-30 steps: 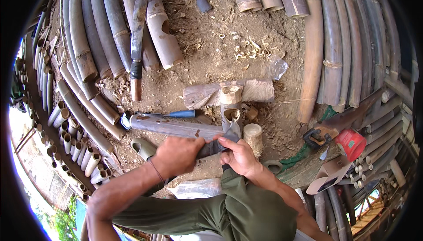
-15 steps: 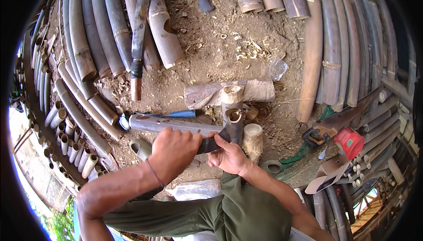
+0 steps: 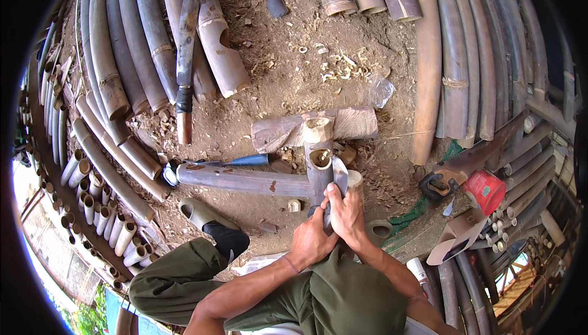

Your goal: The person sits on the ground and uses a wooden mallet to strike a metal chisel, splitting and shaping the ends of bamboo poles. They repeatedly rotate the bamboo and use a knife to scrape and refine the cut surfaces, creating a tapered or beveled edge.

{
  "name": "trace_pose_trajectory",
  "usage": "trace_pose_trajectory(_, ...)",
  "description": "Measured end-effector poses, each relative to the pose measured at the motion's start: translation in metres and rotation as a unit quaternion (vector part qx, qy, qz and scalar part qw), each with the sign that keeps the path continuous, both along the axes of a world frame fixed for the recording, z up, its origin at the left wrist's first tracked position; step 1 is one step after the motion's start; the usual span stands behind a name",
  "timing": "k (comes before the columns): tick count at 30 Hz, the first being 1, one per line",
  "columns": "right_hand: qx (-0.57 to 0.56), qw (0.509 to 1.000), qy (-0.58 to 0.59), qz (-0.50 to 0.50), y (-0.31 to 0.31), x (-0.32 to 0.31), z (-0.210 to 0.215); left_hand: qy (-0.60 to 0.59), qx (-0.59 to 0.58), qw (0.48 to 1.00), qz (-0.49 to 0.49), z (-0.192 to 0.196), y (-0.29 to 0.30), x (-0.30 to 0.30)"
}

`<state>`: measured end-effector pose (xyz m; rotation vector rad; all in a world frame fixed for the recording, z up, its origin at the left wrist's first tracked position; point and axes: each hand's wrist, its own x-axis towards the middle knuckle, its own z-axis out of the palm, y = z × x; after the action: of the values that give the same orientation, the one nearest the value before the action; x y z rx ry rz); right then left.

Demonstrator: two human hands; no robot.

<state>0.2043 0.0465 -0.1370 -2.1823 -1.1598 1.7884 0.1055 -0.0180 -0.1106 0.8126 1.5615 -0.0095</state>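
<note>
A knife [image 3: 339,176] points away from me, its curved blade beside the cut hole of a short upright-lying bamboo tube [image 3: 317,185]. My right hand [image 3: 345,211] is closed around it near the base of the blade. Against that, lower down, my left hand [image 3: 313,237] is closed on the dark handle, close to the tube's near end; its fingertips are partly hidden. The tube's far end is pale and trimmed, resting on a wooden block [image 3: 352,124]. A longer bamboo pole [image 3: 245,179] meets the tube's left side.
A large sheathless blade with a wooden handle [image 3: 185,65] lies at the upper left. Bamboo poles [image 3: 429,78] line both sides. A blue-handled tool [image 3: 248,160], a handsaw [image 3: 471,151], a red container [image 3: 485,191] and a cut bamboo stub [image 3: 354,187] lie around.
Both hands have shifted right and nearer my body. The knife has swung from lying across the tube to pointing away along its right side. My left foot and knee now show.
</note>
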Motion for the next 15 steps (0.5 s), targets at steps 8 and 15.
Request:
trace_pose_trajectory(8,-0.193,0.95,0.246,-0.023,0.031,-0.052,0.002,0.14,0.062,0.979,-0.135,-0.014,0.037,-0.111)
trace_pose_trajectory(15,-0.199,0.63,0.585,-0.47,0.035,-0.039,-0.005,0.152,0.104,0.798,-0.574,0.054,0.21,-0.095)
